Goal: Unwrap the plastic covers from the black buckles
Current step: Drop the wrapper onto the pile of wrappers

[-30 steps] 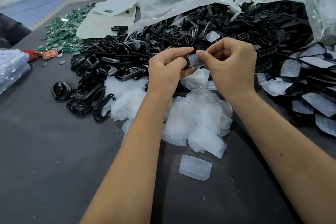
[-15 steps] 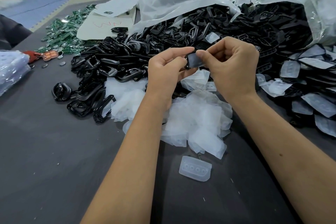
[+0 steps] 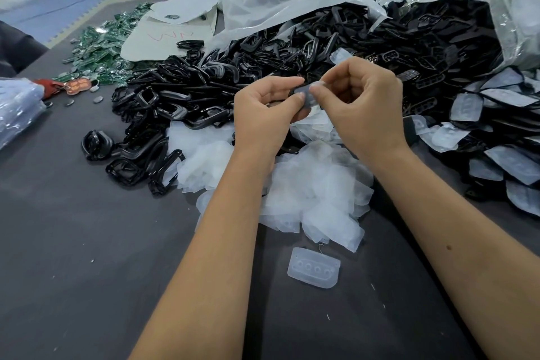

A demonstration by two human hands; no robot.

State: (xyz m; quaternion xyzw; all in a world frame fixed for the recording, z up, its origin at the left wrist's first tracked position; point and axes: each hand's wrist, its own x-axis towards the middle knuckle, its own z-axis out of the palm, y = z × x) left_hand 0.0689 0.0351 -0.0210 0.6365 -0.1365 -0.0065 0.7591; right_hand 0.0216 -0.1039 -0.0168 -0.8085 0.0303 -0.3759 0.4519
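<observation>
The person is holding one buckle (image 3: 304, 96) up between both hands, above the heap of shed covers (image 3: 315, 193) on the table (image 3: 87, 272). The left hand (image 3: 263, 117) is pinching the buckle's near end between thumb and forefinger, and the right hand (image 3: 362, 108) is pinching its far edge with curled fingers, where the clear cover (image 3: 310, 90) is showing as a pale film over the black. Whether the cover is already lifting free is too small to tell. To do this step well, the left hand is likely best kept as the anchor, gripping the buckle body itself, while the right is catching only the film at a corner and peeling it away along the length, not straight up, so it is coming off whole. A tight pinch on both layers would probably be locking the cover on. The bare buckle seems to belong with the black pile (image 3: 181, 102) at left, the cover with the heap below; wrapped ones (image 3: 496, 137) are waiting at right.
</observation>
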